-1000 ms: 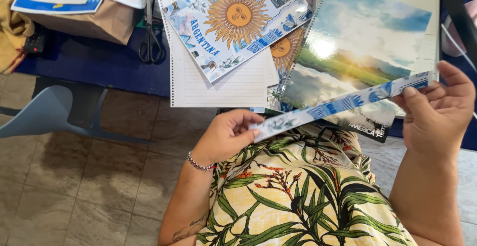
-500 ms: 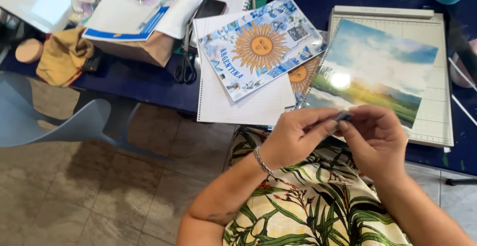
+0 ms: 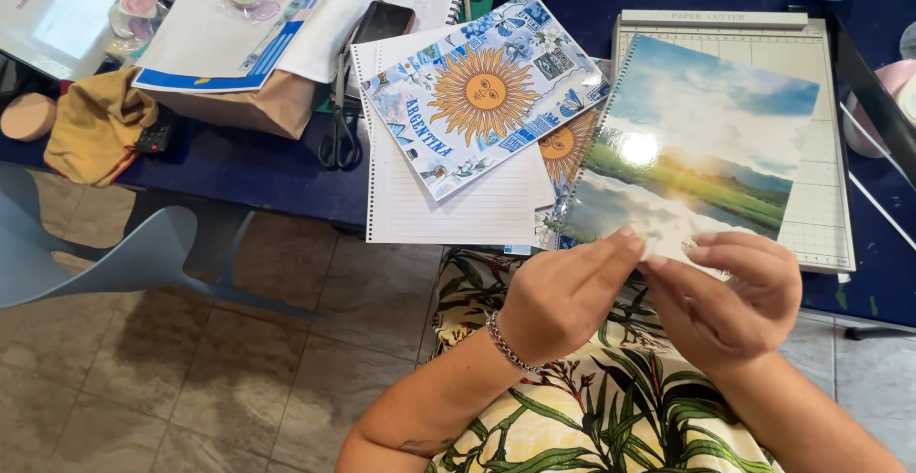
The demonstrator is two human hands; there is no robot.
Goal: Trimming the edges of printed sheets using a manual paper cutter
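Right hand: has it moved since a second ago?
Yes. The right hand moved leftward in front of the landscape print to meet the left hand.

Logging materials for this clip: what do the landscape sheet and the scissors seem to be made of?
Landscape sheet: looks like glossy coated paper or card, given the bright glare spot on its print. Scissors: dark metal blades by their dull sheen; the black handles are probably plastic, though that is unclear.

Your dress (image 3: 611,416) shows green palm leaves on cream. The desk (image 3: 258,163) before you is dark blue. On it your glossy sheet (image 3: 697,139) carries blue sky, white cloud and a green field; the collage card (image 3: 477,91) has a golden sun among blue-and-white pictures. The notebook page (image 3: 458,210) is white with fine lines, the cloth (image 3: 95,134) mustard yellow, the chair (image 3: 114,253) pale blue.
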